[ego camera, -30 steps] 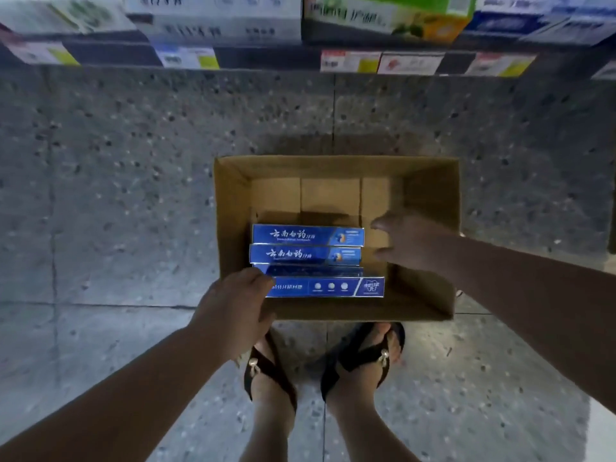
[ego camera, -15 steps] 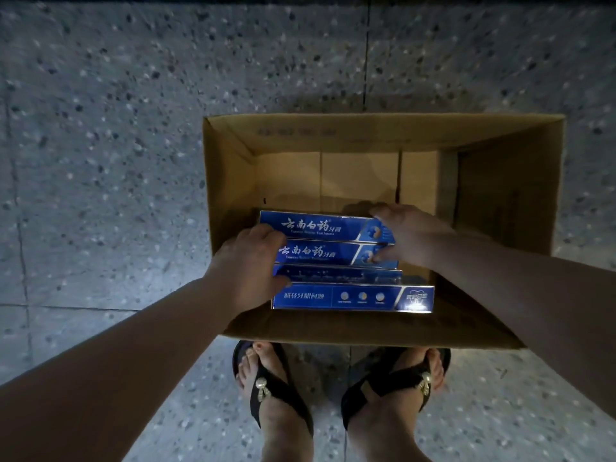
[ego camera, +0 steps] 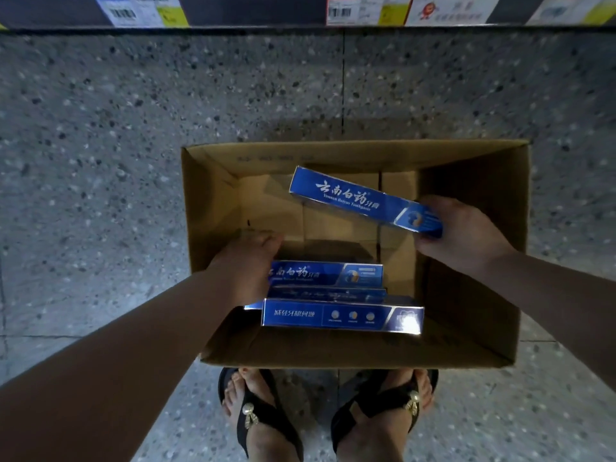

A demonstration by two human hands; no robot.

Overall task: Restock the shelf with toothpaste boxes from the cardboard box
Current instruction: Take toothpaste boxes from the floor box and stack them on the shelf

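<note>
An open cardboard box (ego camera: 213,201) stands on the floor right in front of my feet. My right hand (ego camera: 463,233) grips the right end of a blue toothpaste box (ego camera: 353,198) and holds it tilted above the carton's inside. Three more blue toothpaste boxes (ego camera: 340,315) lie stacked against the carton's near wall. My left hand (ego camera: 246,261) rests on the left end of the top box of that stack (ego camera: 328,273); whether its fingers grip it is hidden.
The shelf edge (ego camera: 253,11) with price labels (ego camera: 363,10) runs along the top of the view. Speckled grey floor tiles (ego camera: 100,161) surround the carton. My feet in black sandals (ego camera: 263,415) stand just behind the carton's near wall.
My right hand has lifted the top toothpaste box up out of the stack and tilted it. My left hand stayed at the stack's left end. The view tipped up and the shelf edge is back in sight.
</note>
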